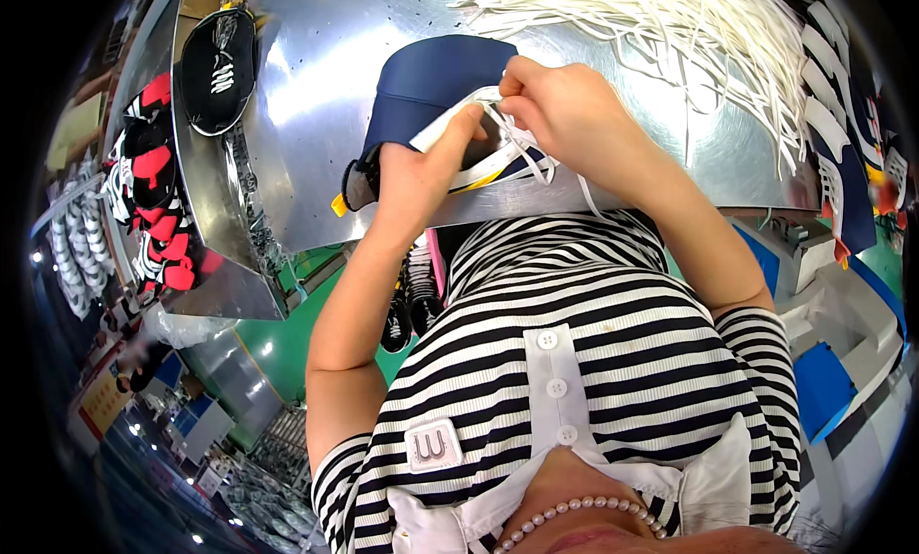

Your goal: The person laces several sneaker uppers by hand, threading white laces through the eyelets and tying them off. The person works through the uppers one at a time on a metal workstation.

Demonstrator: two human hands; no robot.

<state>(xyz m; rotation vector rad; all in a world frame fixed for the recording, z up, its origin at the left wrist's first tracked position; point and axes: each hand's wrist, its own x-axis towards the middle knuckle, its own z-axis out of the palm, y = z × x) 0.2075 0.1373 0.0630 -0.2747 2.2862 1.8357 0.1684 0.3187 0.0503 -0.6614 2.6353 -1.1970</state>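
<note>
A navy blue shoe upper (436,66) with white and yellow trim lies in front of me at the near edge of the metal table (306,123). My left hand (416,176) grips it by its near left side, thumb resting by the white eyelet edge. At that edge my right hand (565,104) is closed in a pinch on a thin white shoelace (548,174). The lace loops below the right hand, and one end hangs over the table edge. My fingers partly cover the eyelets, so I cannot tell which one the lace is at.
A heap of loose white shoelaces (670,28) covers the table's far right. On the left, a black shoe (219,71) with white laces sits in a metal channel, beside stacked red, black and white uppers (153,195). More navy and white uppers (835,162) hang at the right edge.
</note>
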